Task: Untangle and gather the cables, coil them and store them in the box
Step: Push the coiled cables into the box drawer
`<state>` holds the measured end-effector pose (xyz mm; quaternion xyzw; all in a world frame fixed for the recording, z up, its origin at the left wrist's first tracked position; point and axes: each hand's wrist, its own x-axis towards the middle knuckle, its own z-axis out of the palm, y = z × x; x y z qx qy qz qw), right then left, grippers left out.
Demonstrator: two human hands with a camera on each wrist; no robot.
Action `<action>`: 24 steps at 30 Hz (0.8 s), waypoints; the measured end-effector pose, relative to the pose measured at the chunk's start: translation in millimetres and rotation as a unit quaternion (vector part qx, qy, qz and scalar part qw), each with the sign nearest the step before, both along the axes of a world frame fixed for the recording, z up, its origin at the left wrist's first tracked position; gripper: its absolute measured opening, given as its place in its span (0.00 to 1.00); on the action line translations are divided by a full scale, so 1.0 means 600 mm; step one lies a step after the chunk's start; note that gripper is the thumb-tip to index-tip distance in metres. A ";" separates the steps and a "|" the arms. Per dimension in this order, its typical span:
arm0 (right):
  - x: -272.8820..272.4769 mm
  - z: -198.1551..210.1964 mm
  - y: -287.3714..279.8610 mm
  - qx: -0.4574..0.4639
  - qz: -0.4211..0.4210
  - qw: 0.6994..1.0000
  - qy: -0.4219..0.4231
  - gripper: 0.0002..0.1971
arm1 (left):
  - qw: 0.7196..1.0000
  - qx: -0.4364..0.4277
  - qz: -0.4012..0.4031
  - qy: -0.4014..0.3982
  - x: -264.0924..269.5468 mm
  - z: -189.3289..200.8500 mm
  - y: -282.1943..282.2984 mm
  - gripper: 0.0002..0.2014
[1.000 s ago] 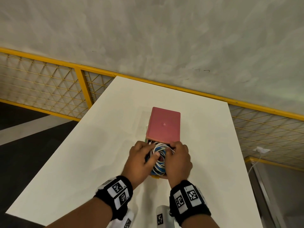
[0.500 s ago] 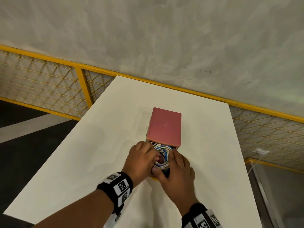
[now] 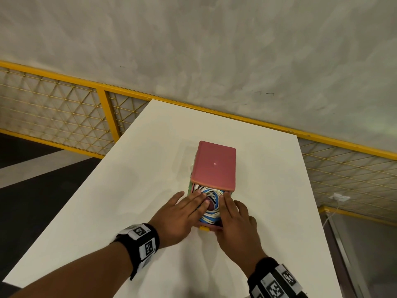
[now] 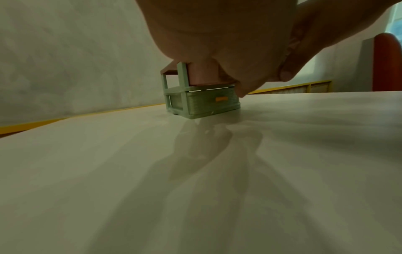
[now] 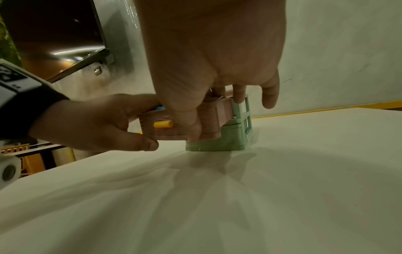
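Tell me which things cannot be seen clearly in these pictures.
- Cables: head view, both hands cover the coil's sides; their number is unclear.
- Left hand fingers: left wrist view, the palm hides them.
- Box inside: right wrist view, right hand blocks it.

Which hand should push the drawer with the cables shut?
Probably the right hand: its thumb already lies on the pink drawer front by the yellow handle. The left hand lies flat, fingers on the coiled cables.
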<state>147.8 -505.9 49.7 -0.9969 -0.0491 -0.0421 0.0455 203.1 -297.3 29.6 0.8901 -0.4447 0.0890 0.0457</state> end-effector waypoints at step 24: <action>0.045 -0.027 -0.045 0.515 -0.102 0.845 0.100 0.42 | 0.801 -0.358 0.154 0.454 0.054 0.023 -0.018 0.51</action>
